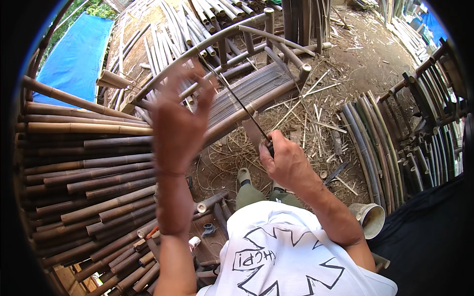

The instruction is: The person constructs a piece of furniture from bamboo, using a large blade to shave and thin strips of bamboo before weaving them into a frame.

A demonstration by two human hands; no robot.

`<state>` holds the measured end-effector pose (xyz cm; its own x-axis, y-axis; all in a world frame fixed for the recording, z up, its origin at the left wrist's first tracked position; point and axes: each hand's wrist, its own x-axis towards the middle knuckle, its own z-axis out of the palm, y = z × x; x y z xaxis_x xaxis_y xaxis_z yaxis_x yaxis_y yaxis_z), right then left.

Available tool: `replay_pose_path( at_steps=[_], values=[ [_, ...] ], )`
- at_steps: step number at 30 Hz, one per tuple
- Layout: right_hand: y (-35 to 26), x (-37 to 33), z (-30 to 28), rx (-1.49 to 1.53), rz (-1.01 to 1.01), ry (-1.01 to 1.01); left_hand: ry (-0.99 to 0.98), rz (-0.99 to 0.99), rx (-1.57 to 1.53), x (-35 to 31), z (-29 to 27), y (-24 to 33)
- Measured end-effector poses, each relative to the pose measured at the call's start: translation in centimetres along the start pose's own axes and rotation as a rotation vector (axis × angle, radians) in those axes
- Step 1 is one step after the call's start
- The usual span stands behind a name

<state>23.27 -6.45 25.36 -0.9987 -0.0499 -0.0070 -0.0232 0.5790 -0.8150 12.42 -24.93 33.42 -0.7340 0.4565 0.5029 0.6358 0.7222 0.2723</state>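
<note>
My right hand (291, 160), just right of the middle of the frame, has its fingers closed around the dark handle (270, 147) of a long thin tool (240, 103). The tool's long axis runs on a diagonal: the handle end sits near the centre of the frame, and the narrow dark shaft points away from me toward the upper left, crossing in front of the slatted bamboo frame (256, 92). A short flat brownish piece (252, 131) lies just beside the shaft, left of my thumb, its length steeper than the tool's; I cannot tell whether it is joined to it. My left hand (180, 116) is raised left of centre and blurred, its fingers looking parted near the shaft's far end; I cannot tell whether they touch it or hold anything. Stacked bamboo poles (106, 163) fill the left of the frame, mostly lying crosswise, with a blue sheet (79, 54) at the upper left. Thin strips litter the ground (360, 69) on the upper right, and a whitish bucket (359, 212) lies tipped at the lower right.
</note>
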Motion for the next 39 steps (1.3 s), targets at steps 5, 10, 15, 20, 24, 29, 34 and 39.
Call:
replay_pose_path(
  at_steps=[5, 10, 15, 20, 24, 29, 34, 39],
  values=[
    [-0.9, 2.1, 2.3, -0.045, 0.175, -0.148, -0.562, -0.119, 0.119, 8.4, 7.5, -5.0],
    [4.9, 4.5, 8.4, -0.118, 0.275, -0.212, -0.188, -0.066, -0.229, -0.4, 20.3, -14.3],
    [2.2, 4.6, 6.1, -0.106, 0.432, -0.144, -0.134, -0.265, -1.547, -1.2, 12.3, -9.2],
    [3.3, 6.7, 8.6, -0.028, 0.467, -0.096, 0.044, -0.351, -1.140, -3.2, 13.2, -7.6],
    [4.8, 7.3, 10.5, 0.318, 0.463, -0.145, 0.182, -0.325, -0.986, -3.5, 13.4, -8.2],
    [5.9, 7.4, 11.7, 0.391, 0.407, -0.179, 0.240, -0.306, -1.023, -4.7, 14.5, -9.9],
    [10.4, 8.4, 17.0, 0.000, -0.034, 0.370, 0.251, -0.270, -1.039, -4.8, 14.8, -8.5],
    [25.0, 10.2, 25.1, -0.033, 0.578, 0.033, 0.309, -0.162, -0.850, -4.2, 16.0, -6.6]
  ],
)
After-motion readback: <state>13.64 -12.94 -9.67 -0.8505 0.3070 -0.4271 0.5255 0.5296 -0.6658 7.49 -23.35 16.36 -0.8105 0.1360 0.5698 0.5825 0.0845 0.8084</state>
